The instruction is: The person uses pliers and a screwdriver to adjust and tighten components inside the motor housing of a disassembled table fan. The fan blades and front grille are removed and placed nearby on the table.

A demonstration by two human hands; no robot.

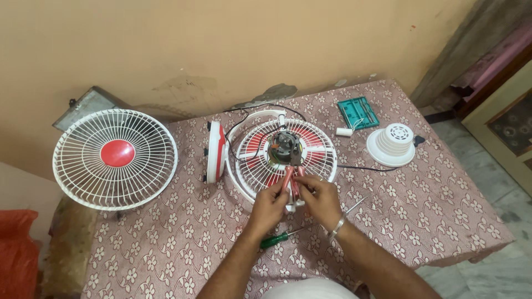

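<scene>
A white fan grille with red blades and a bare motor [286, 144] lies face down in the middle of the table. Both hands meet over its near edge. My left hand [270, 204] and my right hand [319, 197] together grip red-handled pliers [292, 178], whose jaws point up at the motor's near side. A black cord [363, 168] runs from the motor to the right. A green-handled screwdriver [278, 239] lies just below my left wrist. A thin metal tool [356, 205] lies right of my right hand.
A white front grille with a red centre [115, 159] leans at the table's left edge. A red-and-white base [215, 150] stands beside the fan. A white motor cover [392, 144], a small white part [344, 131] and a teal tool case [358, 112] sit at the back right. The floral cloth [432, 210] covers the table.
</scene>
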